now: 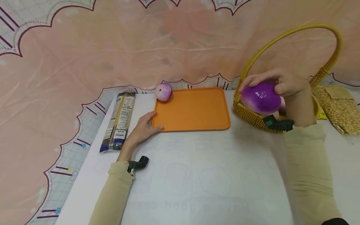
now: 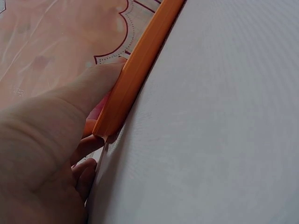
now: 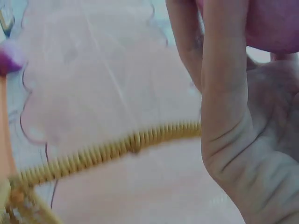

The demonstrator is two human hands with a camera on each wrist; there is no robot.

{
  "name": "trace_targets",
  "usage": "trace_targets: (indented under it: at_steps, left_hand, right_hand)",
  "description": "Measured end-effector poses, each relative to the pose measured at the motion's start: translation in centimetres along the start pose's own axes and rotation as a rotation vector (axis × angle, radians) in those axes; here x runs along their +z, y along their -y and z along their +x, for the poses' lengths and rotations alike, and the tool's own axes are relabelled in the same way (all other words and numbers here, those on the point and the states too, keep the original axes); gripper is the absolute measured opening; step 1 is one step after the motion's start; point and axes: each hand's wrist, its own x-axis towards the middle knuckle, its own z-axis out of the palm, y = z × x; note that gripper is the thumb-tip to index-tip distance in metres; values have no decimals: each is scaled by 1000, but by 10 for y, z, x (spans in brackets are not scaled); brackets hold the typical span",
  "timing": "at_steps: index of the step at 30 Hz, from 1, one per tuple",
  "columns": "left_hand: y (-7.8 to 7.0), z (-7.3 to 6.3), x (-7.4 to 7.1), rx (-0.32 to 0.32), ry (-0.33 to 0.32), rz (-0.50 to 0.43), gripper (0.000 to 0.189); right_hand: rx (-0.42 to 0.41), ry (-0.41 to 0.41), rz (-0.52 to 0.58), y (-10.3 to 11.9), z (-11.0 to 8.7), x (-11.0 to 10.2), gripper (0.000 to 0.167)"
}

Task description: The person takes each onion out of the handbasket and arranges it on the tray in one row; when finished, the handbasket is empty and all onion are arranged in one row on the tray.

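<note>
Purple veg (image 1: pixel 261 99) (glossy) in R hand (image 1: pixel 291 82)

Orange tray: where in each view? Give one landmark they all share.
Head: orange tray near the centre.
Left wrist: tray as a slanting strip, upper middle.
Right wrist: tray as a sliver at the left edge.
Shared landmark: pink cloth with scalloped print.

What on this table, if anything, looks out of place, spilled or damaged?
Nothing looks spilled or damaged. Only the small purple-and-white ball looks slightly odd: it sits right at the far-left corner of the orange tray, well away from the middle, and whether it rests fully inside the rim is unclear.
</note>
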Motion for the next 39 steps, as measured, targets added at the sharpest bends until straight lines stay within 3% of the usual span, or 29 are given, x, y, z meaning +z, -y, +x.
trace_targets:
  at_steps: [6,8,10,15,17,21,29,35,39]
  left_hand:
    - [-1,0,-1,-5,2,-1,81]
    - [-1,0,-1,-2,2,-1,81]
    - [-2,0,-1,-8,3,-4,81]
    - [-1,-1,-1,-12,2,-7,81]
    - [-1,0,-1,-9,2,-10,80]
    - [0,1,-1,-3,0,-10,80]
    - [0,1,0,-7,2,-10,80]
    - [0,1,0,9,-9,-7,78]
    - [1,1,-1,40,-26,7,77]
  right_hand:
    - [-12,-47,-69,-8,14,4,45]
    - [37,-96,-102,-11,15,5,43]
    - [156,-236,-179,-12,18,9,39]
    - [609,-708,-451,-17,46,26,38]
    - [690,-798,-531,-21,60,30,40]
    - [667,-878,-555,-32,76,34,41]
    - [663,-1089,-411,-74,95,28,46]
    - [832,-1078,-428,-127,105,8,53]
    - [919,-1045,-540,-161,111,-10,54]
